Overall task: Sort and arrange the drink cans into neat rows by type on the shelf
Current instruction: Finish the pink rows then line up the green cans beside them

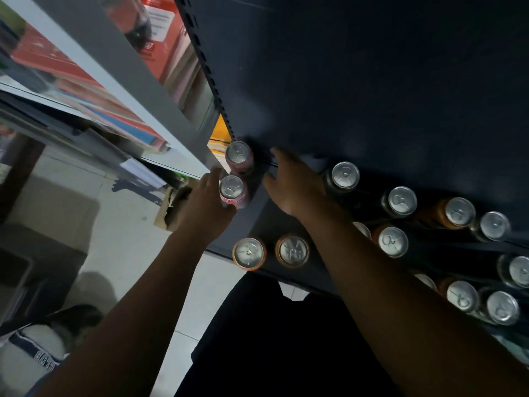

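I look down on a dark shelf (pixel 257 222) with drink cans seen from the top. Two pink cans stand at its left end: one at the back (pixel 239 154), one in front of it (pixel 232 191). My left hand (pixel 204 206) is wrapped around the front pink can from the left. My right hand (pixel 293 184) hovers just right of the pink cans, fingers spread, holding nothing, next to a dark can (pixel 343 176). Two orange cans (pixel 248 253) (pixel 292 251) stand at the front edge. Several dark and orange cans (pixel 458 212) stand mixed to the right.
The shelf's dark back panel (pixel 372 81) rises behind the cans, with a slotted upright (pixel 211 78) at its left. A grey post (pixel 120 75) and red packages (pixel 160 38) lie left. A torn cardboard box (pixel 171 207) sits on the tiled floor below.
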The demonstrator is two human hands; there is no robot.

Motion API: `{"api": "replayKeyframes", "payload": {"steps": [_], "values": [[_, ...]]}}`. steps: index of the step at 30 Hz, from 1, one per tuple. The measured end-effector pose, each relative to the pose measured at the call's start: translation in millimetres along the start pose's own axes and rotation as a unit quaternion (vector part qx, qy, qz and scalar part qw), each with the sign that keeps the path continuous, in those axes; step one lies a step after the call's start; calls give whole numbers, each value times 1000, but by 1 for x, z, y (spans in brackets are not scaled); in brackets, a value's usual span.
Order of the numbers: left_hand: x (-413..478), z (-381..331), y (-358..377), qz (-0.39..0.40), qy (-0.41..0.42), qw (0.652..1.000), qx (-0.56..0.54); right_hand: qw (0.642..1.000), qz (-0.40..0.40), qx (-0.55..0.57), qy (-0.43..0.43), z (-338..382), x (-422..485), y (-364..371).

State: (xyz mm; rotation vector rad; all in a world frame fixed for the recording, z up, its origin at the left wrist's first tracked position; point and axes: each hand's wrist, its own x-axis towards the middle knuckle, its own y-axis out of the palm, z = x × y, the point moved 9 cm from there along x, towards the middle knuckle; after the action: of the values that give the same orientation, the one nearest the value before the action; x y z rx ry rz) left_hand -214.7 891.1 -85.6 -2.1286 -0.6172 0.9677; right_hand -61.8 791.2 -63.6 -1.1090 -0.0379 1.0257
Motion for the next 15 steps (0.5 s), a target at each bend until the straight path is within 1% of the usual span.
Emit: {"api": "replayKeyframes", "payload": {"steps": [3, 6, 9, 11, 13, 15], "values": [[17, 20, 17, 14, -6, 997, -74, 999, 20, 15, -21, 5, 22, 19], [29, 30, 29, 7, -15, 992, -125, 997, 21, 25, -66, 11, 36, 30], [35, 35, 39, 11, -38, 986, -165, 992, 26, -35, -122, 17, 53, 46], [37, 41, 46, 10, -41, 983, -180, 987, 35, -74, -136, 16, 63, 61], [39, 42, 47, -1, -42, 981, -189, 984, 23, -107, -142, 16, 70, 67], [38, 36, 48, -3, -35, 976, -216, 983, -13, -120, -141, 17, 75, 67]]}}
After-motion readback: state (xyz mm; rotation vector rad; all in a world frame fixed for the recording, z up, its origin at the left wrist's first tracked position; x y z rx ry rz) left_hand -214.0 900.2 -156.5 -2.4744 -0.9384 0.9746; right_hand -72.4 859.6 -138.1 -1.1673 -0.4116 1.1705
